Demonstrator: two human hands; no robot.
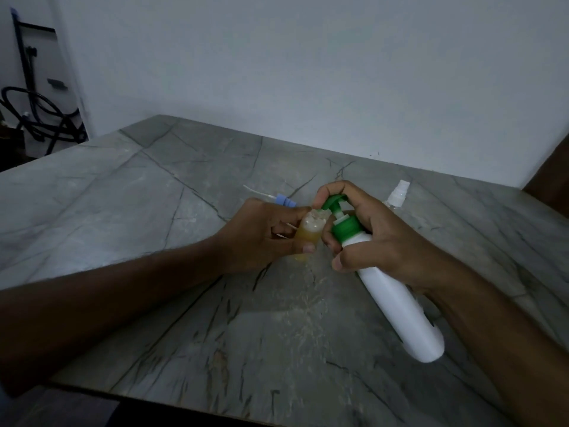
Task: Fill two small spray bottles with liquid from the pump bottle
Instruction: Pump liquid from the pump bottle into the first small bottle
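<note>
Green plastic marks the pump head (334, 202) of the white pump bottle (397, 294), and the right hand (381, 238) is wrapped around the neck of this bottle, with the index finger curled over the top of the pump and the thumb closed under the green collar. The bottle is tilted, its base toward the person and just above the table (154, 195), its nozzle pointing to the left. The nozzle tip is directly at the open mouth of a small clear spray bottle (309, 234), which the left hand (261, 235) grips around the body, fingers bent behind it and the thumb pressed on its front. This small bottle stands nearly upright between the two hands and holds yellow-orange liquid up to about the half; the light is dim, so the exact level is not sure. Behind the left hand, a blue spray cap (284, 201) with a thin white tube lies on the grey marble table. Behind the right hand lies a second small spray bottle (397, 195), clear with a white top, near the white wall (308, 72). At the far left, black cables (40, 115) hang beside the wall corner.
</note>
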